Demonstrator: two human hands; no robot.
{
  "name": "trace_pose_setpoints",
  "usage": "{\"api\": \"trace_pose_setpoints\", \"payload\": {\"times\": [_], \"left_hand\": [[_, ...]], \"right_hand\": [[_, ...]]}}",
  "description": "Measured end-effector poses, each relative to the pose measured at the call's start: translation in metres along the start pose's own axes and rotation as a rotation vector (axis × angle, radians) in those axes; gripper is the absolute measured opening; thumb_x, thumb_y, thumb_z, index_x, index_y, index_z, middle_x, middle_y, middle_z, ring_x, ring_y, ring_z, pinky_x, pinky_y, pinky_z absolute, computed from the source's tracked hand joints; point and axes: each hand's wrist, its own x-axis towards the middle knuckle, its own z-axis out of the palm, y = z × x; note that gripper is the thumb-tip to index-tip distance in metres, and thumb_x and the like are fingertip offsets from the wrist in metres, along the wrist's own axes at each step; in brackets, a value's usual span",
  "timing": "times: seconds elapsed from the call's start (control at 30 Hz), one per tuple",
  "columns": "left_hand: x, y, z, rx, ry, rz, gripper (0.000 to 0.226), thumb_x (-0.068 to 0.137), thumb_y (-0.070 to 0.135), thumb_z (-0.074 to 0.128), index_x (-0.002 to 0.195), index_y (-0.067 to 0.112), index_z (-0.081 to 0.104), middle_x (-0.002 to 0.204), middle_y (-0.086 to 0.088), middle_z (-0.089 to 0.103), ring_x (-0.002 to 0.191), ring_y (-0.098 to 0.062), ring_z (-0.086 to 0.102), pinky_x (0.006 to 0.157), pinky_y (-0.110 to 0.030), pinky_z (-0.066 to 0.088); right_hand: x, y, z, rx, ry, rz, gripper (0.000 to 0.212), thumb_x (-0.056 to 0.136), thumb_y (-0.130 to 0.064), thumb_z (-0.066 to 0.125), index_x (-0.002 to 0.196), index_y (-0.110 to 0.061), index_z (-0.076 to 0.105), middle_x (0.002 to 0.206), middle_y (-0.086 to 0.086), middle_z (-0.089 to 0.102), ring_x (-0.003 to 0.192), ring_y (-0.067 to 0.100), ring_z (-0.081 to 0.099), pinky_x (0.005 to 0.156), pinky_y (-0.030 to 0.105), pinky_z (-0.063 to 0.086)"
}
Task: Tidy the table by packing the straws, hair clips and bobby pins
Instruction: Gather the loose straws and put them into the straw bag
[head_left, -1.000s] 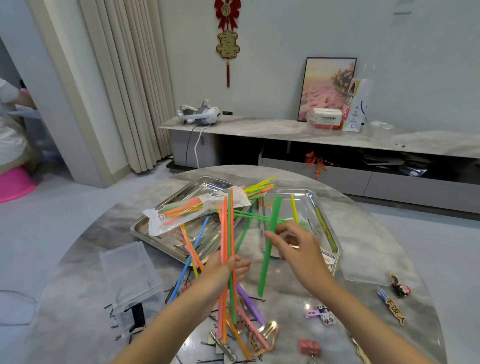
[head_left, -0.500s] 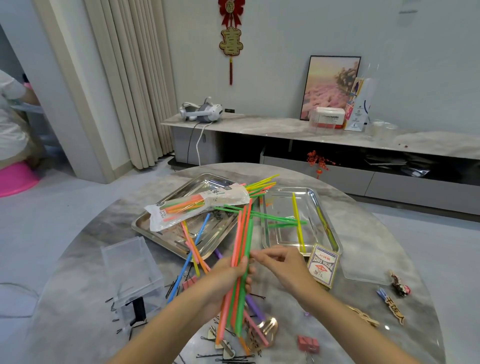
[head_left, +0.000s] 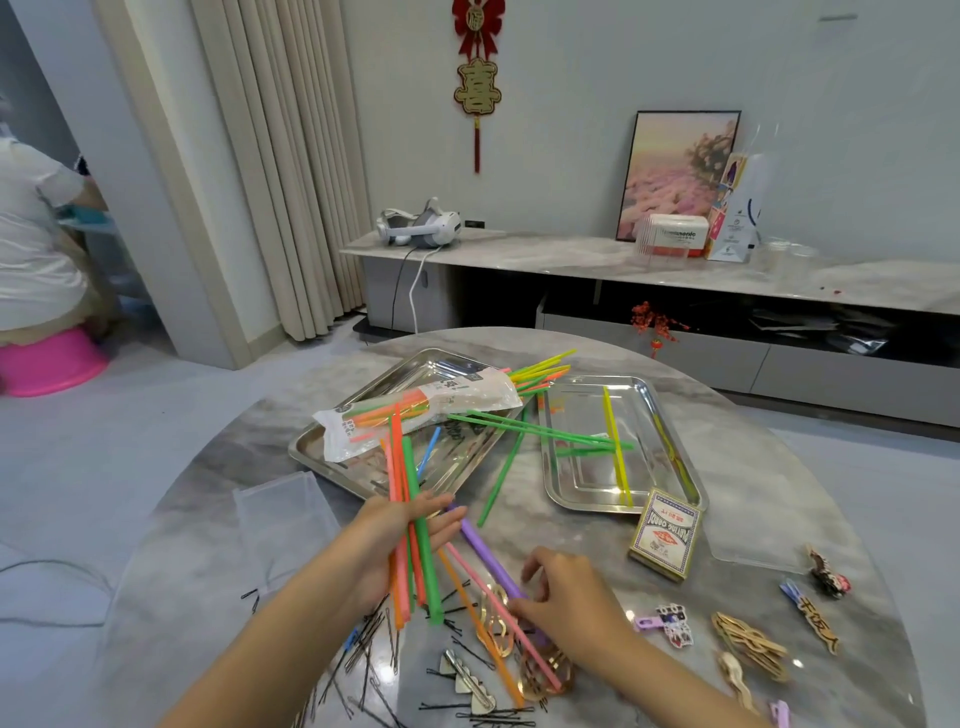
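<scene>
Straws (head_left: 413, 478) orange, pink, green, gripped by left fingers (head_left: 440, 508), right fingers (head_left: 537, 561) pinching purple straw (head_left: 480, 545)

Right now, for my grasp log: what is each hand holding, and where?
The left hand holds the straw bundle at about its middle. The right hand touches the purple straw near its near end; whether it grips cannot be told.

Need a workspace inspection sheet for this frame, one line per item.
Surface: round grey marble table, crowded.
Job's things: loose green plastic straws, part-filled white straw bag, black bobby pins, gold hair clips, scattered.
Clutter: two steel trays, playing-card box, clear plastic box.
Hands: left hand holds bundle of orange, pink and green straws; right hand at purple straw, grip unclear.
Cables: white cable from white headset on sideboard.
Surroundings: person seated on pink stool, far left.
</scene>
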Motion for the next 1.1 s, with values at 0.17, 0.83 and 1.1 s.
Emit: {"api": "trace_pose_setpoints", "payload": {"times": [0.17, 0.83, 1.1], "left_hand": [[0.006, -0.004, -0.001, -0.022, 0.015, 0.032, 0.038, 0.097, -0.008, 0.034, 0.135, -0.009, 0.032, 0.111, -0.024, 0.061, 0.099, -0.036, 0.061, 0.064, -0.038, 0.059], [0.023, -0.041, 0.016, -0.06, -0.096, 0.05, 0.023, 0.099, 0.009, 0.04, 0.115, 0.0, 0.054, 0.11, -0.018, 0.067, 0.092, -0.024, 0.069, 0.067, -0.038, 0.059], [0.012, -0.016, -0.001, -0.083, 0.005, 0.156, 0.019, 0.098, 0.0, 0.04, 0.115, -0.006, 0.046, 0.111, -0.03, 0.058, 0.06, -0.022, 0.071, 0.051, -0.028, 0.058]], "right_hand": [[0.001, -0.005, 0.001, 0.039, 0.001, 0.069, 0.006, 0.08, -0.025, 0.067, 0.082, -0.019, 0.066, 0.082, 0.004, 0.07, 0.076, 0.022, 0.067, 0.07, 0.035, 0.055], [-0.012, -0.046, -0.043, 0.764, -0.183, -0.052, 0.016, 0.091, -0.019, 0.061, 0.076, -0.018, 0.066, 0.05, -0.019, 0.057, 0.047, -0.007, 0.049, 0.047, 0.005, 0.035], [0.0, -0.024, -0.018, 0.327, -0.037, -0.035, 0.006, 0.082, -0.02, 0.07, 0.081, -0.022, 0.064, 0.069, -0.007, 0.063, 0.06, 0.0, 0.053, 0.066, 0.019, 0.047]]}}
